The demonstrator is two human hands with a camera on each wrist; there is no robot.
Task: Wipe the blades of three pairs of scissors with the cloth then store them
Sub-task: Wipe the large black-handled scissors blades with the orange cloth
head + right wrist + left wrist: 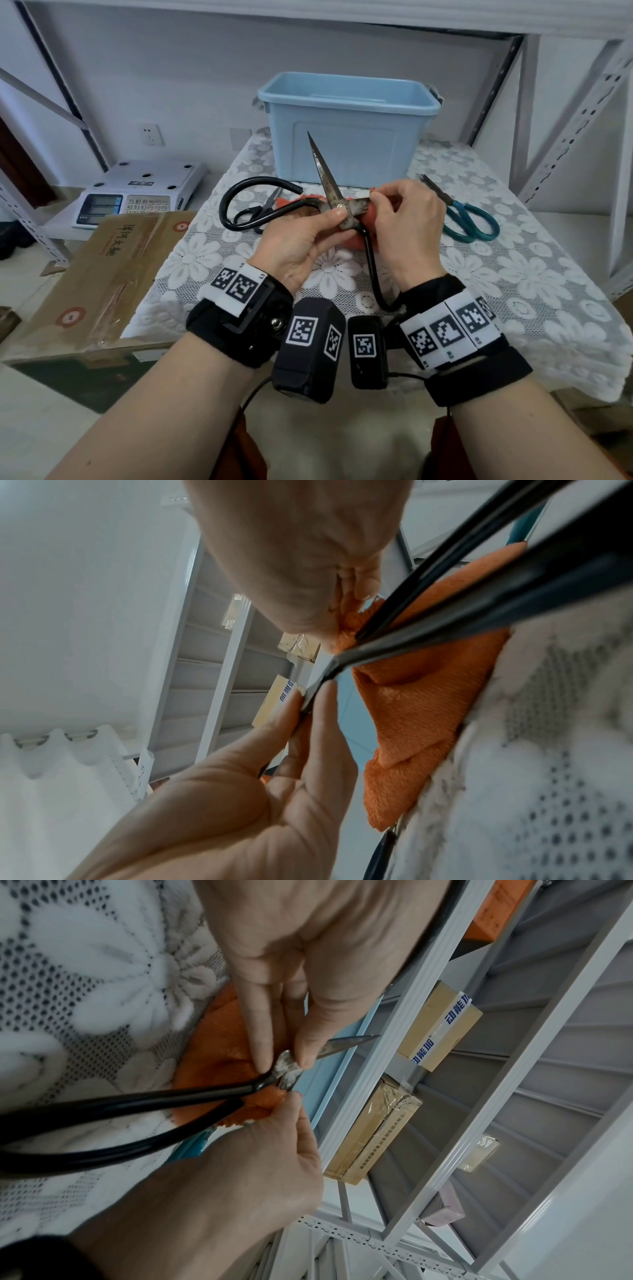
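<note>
Large rusty scissors [323,171] with black loop handles are held open above the lace-covered table [513,274], one blade pointing up. My left hand [337,215] pinches them at the pivot between thumb and fingers [260,1053]. My right hand [376,200] grips the orange cloth [369,219] around the other blade, which points right and is mostly hidden. The rest of the cloth [421,696] lies on the table below. Small black scissors [263,212] lie at the left, partly behind a handle loop. Teal-handled scissors [469,219] lie at the right.
An open light-blue plastic bin [349,126] stands at the back of the table. A scale [137,192] and a cardboard box [113,267] sit left of the table. Metal shelf uprights [575,120] rise at the right.
</note>
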